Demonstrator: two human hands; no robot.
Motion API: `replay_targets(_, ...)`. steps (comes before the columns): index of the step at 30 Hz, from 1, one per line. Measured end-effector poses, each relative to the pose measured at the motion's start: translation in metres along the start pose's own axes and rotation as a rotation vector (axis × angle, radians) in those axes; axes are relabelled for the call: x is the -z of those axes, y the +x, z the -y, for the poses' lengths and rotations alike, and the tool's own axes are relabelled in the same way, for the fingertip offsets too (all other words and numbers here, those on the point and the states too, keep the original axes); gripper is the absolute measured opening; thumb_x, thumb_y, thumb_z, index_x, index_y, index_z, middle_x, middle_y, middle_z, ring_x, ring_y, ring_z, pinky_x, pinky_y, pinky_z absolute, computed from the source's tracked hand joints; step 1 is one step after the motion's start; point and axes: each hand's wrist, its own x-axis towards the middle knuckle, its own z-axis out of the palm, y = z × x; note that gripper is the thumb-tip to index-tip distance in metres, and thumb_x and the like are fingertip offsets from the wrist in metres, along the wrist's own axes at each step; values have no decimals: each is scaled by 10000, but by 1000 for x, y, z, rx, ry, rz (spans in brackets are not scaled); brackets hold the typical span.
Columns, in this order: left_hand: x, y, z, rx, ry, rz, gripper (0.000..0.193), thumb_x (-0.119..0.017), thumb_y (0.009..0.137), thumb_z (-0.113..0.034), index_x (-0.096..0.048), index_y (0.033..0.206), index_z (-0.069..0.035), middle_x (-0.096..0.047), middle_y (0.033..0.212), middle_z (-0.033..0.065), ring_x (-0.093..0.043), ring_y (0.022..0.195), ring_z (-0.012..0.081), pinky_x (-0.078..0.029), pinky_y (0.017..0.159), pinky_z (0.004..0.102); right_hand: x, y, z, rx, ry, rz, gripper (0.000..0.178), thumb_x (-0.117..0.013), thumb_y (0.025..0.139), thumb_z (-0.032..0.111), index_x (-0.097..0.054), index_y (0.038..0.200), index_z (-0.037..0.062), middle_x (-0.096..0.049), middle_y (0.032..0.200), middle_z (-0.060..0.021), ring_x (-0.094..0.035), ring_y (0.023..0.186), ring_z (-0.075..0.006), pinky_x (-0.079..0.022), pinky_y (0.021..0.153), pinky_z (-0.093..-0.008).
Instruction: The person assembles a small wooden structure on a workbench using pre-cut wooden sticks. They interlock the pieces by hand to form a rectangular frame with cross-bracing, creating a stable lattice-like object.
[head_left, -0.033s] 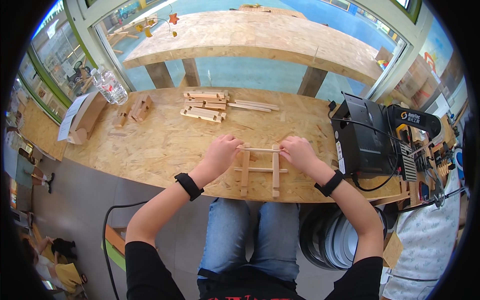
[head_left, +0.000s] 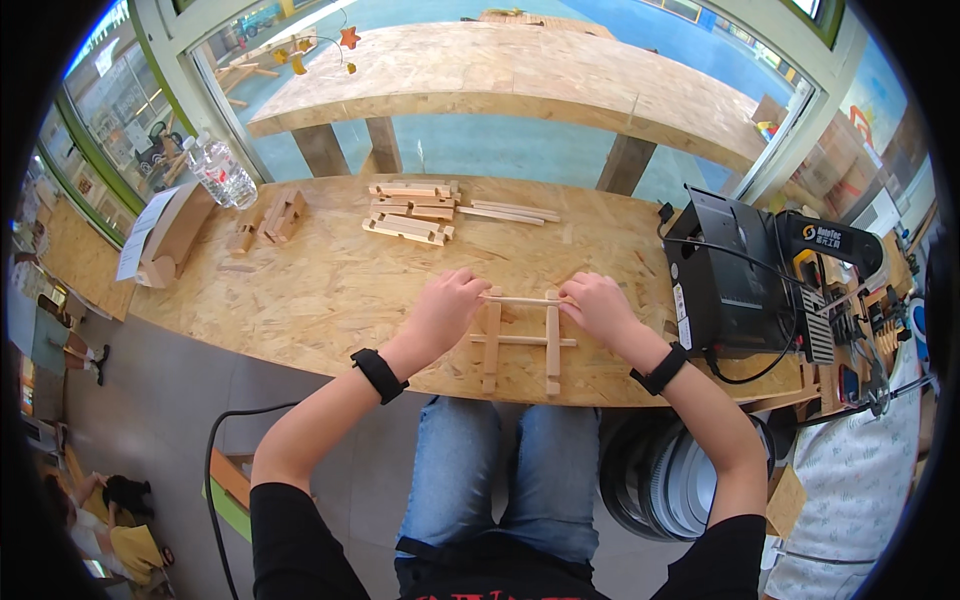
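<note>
Step in hand: the person appears to be fitting or steadying the far rod [head_left: 524,301] across the far ends of two wooden bars.
Far rod: it spans the left bar [head_left: 491,352] and the right bar [head_left: 553,352]; whether it is seated in any notch is too small to tell.
Near rod: a second thin rod [head_left: 522,340] crosses both bars closer to the person, its ends poking out past them, with no hand on it.
Next move: it seems to call for even pressure from both sides, with the far rod level and the bars parallel.
Left hand: the left hand [head_left: 452,297] comes in from the lower left, back upward, fingertips pinched together on the rod's left end.
Right hand: the right hand [head_left: 597,303] mirrors it, fingertips closed on the rod's right end, just beside the right bar.
Arms: both elbows bend outward, the forearms angling inward over the surface [head_left: 300,310] with a black band [head_left: 379,374] at each wrist.
Spare wood: a stack of notched pieces [head_left: 411,212] and thin loose sticks [head_left: 510,211] lie beyond the hands, untouched.
</note>
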Motion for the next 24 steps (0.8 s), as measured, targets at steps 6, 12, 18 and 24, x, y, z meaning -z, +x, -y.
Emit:
replay_targets(6, -9, -2, -12, -90, 11, 77, 136, -613, 788, -138, -652, 897, -65, -600, 881, 68, -572, 847, 257, -463, 745, 359, -6, 1, 9, 66, 136, -56, 101, -609, 777, 154, -612, 798, 55, -584, 824, -81, -570, 819, -259, -470, 702, -367)
replay_targets(12, 3, 8, -4, 96, -165, 195, 165, -597, 804, -151, -655, 919, -47, -624, 909, 93, -591, 853, 271, -470, 752, 359, -2, 5, 14, 106, 4, -28, 91, -600, 774, 157, -614, 789, 68, -581, 824, -72, -568, 801, -254, -464, 704, -366)
replay_targets(18, 49, 18, 61, 230, -275, 9, 202, -589, 832, -132, -642, 993, -22, -653, 908, 107, -622, 810, 180, -482, 725, 288, -3, 60, 22, 121, -143, -37, 104, -577, 777, 193, -617, 790, 98, -601, 819, -59, -577, 812, -232, -450, 718, -365)
replay_targets(24, 87, 18, 109, 515, -606, -305, 223, -591, 854, -131, -620, 1035, -6, -640, 876, 40, -592, 810, 97, -468, 706, 230, -33, 155, 55, 160, -257, 1, 96, -545, 779, 132, -620, 816, 86, -638, 845, -70, -605, 855, -236, -481, 713, -366)
